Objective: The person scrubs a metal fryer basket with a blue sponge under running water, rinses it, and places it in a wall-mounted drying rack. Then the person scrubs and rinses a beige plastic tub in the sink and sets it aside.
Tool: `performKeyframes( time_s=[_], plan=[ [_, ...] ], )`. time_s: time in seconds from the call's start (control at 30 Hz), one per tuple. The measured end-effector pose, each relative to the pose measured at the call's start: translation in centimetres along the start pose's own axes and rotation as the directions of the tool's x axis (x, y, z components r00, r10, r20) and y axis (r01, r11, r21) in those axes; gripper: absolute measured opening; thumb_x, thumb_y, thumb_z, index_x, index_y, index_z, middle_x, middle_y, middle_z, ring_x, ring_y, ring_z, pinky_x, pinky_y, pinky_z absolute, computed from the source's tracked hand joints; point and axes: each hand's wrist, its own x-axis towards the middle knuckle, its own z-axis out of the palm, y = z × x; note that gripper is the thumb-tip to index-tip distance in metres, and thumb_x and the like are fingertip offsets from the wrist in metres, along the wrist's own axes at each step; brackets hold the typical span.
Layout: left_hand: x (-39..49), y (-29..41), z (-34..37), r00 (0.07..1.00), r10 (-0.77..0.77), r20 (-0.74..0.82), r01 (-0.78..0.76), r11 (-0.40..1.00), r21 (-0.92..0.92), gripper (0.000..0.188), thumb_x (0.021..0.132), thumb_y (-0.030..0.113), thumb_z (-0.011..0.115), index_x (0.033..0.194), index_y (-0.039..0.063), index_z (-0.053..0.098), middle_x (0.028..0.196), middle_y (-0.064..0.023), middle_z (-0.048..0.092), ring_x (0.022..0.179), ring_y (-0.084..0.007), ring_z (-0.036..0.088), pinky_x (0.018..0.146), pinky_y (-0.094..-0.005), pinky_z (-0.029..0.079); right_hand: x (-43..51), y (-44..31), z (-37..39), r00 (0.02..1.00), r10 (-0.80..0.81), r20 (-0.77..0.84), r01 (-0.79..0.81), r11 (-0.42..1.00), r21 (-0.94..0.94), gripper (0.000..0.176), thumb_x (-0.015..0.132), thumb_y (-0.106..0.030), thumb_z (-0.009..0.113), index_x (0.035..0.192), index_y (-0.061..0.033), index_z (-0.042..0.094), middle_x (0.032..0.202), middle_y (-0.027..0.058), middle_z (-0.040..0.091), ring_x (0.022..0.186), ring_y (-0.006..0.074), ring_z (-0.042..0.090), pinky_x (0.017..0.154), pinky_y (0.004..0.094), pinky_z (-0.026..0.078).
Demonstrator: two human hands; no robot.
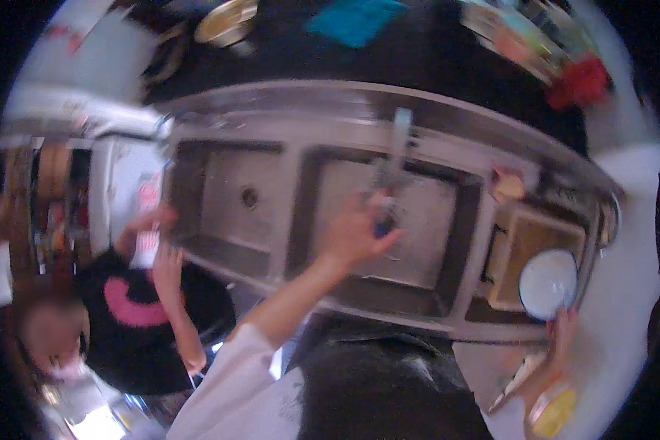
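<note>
My left hand point(355, 228) reaches over the middle basin point(418, 258) of a stainless steel sink, thumb and fingers apart. Its fingertips are close to the end of the faucet point(400, 135); blur hides whether they touch it. Low at the right, my right hand point(565, 322) grips the lower edge of a white dish point(548, 283) with a dark blue rim. The dish is held over the right-hand basin, partly covering a tan rectangular tub point(509, 275) that sits there.
Left of me, another person in a black top point(137, 330) holds a white and red item point(147, 220) beside the left basin point(242, 231). A teal cloth point(357, 22) and a bowl point(228, 25) lie beyond the sink. A red object point(577, 82) is at the far right.
</note>
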Motion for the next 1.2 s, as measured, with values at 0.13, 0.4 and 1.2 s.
performKeyframes(
  time_s=[0.13,0.4,1.2],
  plan=[
    [-1.6,-0.6,-3.7,0.926,0.212,-0.312,-0.158,0.969,0.192,0.077,0.089,0.060,0.072,0.143,0.008,0.056,0.143,-0.0225,0.056,0.126,-0.0428,0.060,0.104,-0.0492,0.053,-10.7,-6.9,1.7,0.985,-0.106,0.139,0.072,0.971,0.228,0.045,0.096,-0.029,0.067,0.131,-0.0043,0.056,0.092,0.0043,0.067,0.055,0.0125,0.058,0.039,0.0270,0.042],
    [-15.2,-7.1,-13.7,0.902,0.208,0.378,0.392,-0.031,-0.919,0.061,0.104,0.034,0.064,0.153,0.003,0.046,0.142,-0.0141,0.061,0.131,-0.0292,0.060,0.109,-0.0460,0.050,-29.2,-21.2,26.9,0.770,-0.448,0.454,0.324,0.888,0.326,0.018,0.097,-0.010,0.064,0.113,-0.0023,0.065,0.091,0.0011,0.067,0.071,0.0095,0.060,0.061,0.0267,0.050],
    [-13.0,-52.1,12.9,0.419,-0.583,0.696,0.128,-0.721,-0.681,0.032,0.103,0.009,0.046,0.126,-0.008,0.060,0.114,-0.0222,0.072,0.107,-0.0390,0.071,0.097,-0.0490,0.064,-31.7,-12.4,28.1,0.888,-0.280,0.365,0.288,0.957,0.034,0.024,0.099,-0.023,0.067,0.109,-0.0017,0.073,0.088,0.0111,0.075,0.079,0.0171,0.070,0.071,0.0360,0.057]
  ],
)
